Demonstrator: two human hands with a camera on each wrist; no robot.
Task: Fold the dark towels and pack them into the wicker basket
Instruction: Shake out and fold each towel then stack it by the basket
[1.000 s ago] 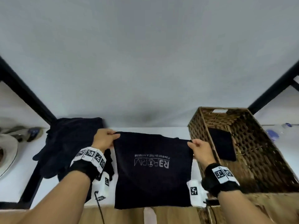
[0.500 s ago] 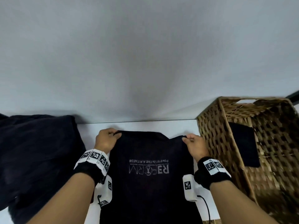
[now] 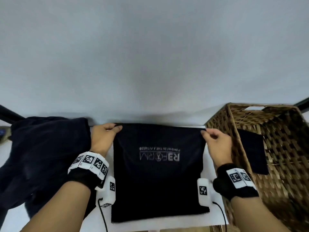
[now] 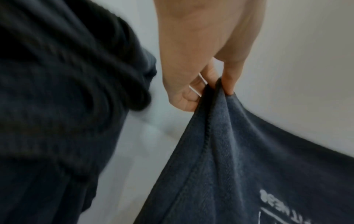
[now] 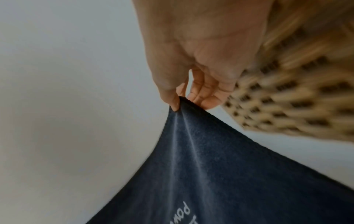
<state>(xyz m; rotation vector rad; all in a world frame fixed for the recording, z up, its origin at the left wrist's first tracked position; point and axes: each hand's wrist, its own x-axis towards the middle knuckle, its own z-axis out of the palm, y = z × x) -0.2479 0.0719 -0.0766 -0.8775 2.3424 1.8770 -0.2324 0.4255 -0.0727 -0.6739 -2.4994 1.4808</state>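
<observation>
A dark towel (image 3: 158,173) with grey printed lettering is stretched between my hands over the white table (image 3: 217,220). My left hand (image 3: 115,128) pinches its far left corner (image 4: 218,89) between thumb and fingers. The far right corner (image 5: 179,104) is pinched by my right hand (image 3: 204,132). To the right stands the wicker basket (image 3: 219,129), with a folded dark towel (image 3: 252,151) inside. A heap of dark towels (image 3: 43,156) lies to the left, also in the left wrist view (image 4: 63,106).
A pale wall (image 3: 150,56) rises just behind the table. Black frame bars show at the far left (image 3: 8,114) and far right (image 3: 302,104). The basket's woven side (image 5: 296,98) is close to my right hand.
The towel has been drawn wider and flatter, my hands moving apart and towards the wall. The view has shifted, with the basket and the heap now closer to either side.
</observation>
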